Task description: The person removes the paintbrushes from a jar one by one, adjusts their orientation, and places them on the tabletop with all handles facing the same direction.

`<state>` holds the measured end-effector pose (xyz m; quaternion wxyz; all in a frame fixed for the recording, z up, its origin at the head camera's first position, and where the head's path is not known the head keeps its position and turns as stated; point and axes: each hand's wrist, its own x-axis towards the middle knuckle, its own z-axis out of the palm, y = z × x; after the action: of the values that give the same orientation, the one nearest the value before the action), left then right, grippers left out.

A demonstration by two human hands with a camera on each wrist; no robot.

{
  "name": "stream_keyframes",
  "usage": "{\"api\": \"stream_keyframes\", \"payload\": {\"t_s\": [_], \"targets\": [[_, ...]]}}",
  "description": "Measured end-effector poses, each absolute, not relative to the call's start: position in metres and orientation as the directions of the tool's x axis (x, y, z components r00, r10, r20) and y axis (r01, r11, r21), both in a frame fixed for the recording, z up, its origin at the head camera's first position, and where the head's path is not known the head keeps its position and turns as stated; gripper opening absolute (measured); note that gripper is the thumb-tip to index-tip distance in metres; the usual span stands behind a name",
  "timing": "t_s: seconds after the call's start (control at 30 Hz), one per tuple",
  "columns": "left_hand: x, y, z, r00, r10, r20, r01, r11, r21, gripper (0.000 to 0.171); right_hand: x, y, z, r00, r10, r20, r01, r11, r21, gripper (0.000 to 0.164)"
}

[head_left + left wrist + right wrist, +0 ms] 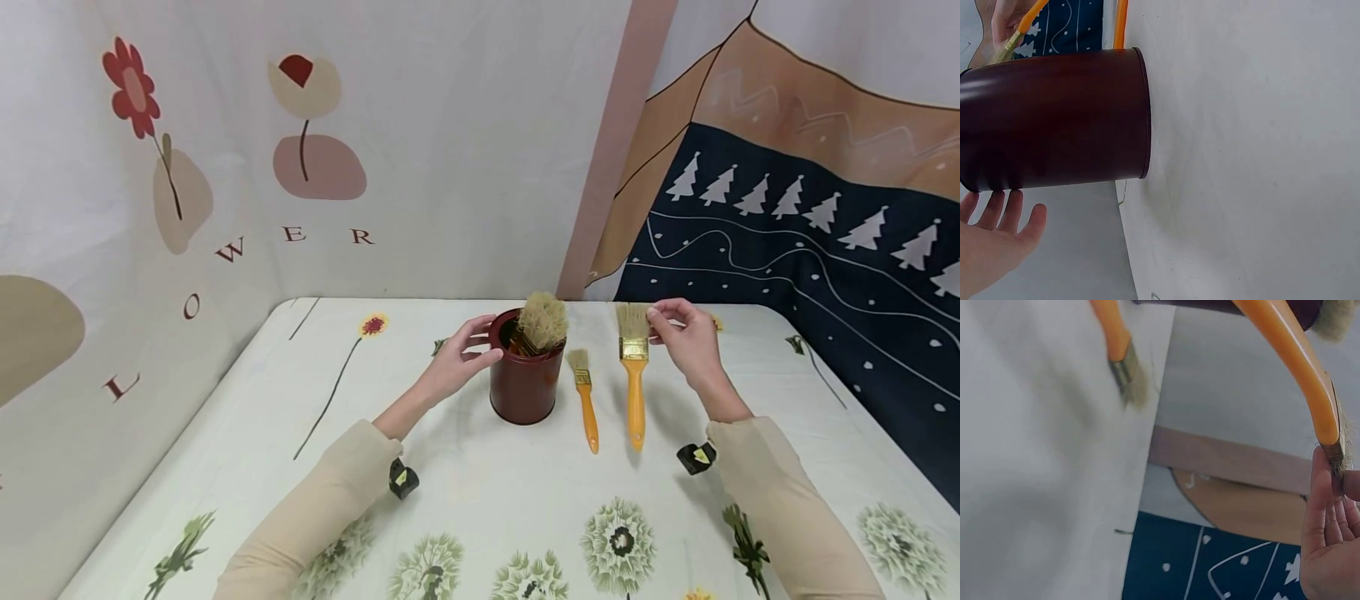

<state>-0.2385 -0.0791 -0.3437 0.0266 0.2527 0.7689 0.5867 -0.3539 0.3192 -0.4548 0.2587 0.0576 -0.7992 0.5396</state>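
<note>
A dark red can (522,392) stands upright on the table, with a bushy bristled brush (543,323) sticking out of its top. My left hand (453,364) is at the can's left side near the rim, its fingertips touching the wall in the left wrist view. My right hand (688,346) pinches the bristle end of a wide flat paintbrush (635,387). That paintbrush is off the table, its orange handle pointing towards me. A smaller paintbrush (585,404) with an orange handle lies between the can and the wide one, bristles away from me.
A white flower-printed cloth (480,500) covers the table. Behind it hangs a pale printed curtain (465,150), and on the right a dark cloth with white trees (787,200). Each wrist wears a small black device (697,457).
</note>
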Motion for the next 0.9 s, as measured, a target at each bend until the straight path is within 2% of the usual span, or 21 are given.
{"api": "stream_keyframes", "payload": {"t_s": [0.33, 0.6, 0.9], "targets": [[-0.239, -0.079, -0.344, -0.871, 0.419, 0.258, 0.358, 0.181, 0.916, 0.055, -0.349, 0.317, -0.457, -0.906, 0.172, 0.387, -0.273, 0.462, -0.844, 0.035], [-0.258, -0.081, -0.368, -0.872, 0.412, 0.263, 0.359, 0.176, 0.917, 0.056, -0.35, 0.319, -0.458, -0.945, 0.164, 0.283, -0.181, 0.458, -0.87, 0.037], [-0.258, -0.081, -0.37, -0.872, 0.398, 0.286, 0.381, 0.184, 0.906, 0.057, -0.35, 0.321, -0.46, -0.97, 0.187, 0.155, -0.058, 0.444, -0.894, 0.029]]}}
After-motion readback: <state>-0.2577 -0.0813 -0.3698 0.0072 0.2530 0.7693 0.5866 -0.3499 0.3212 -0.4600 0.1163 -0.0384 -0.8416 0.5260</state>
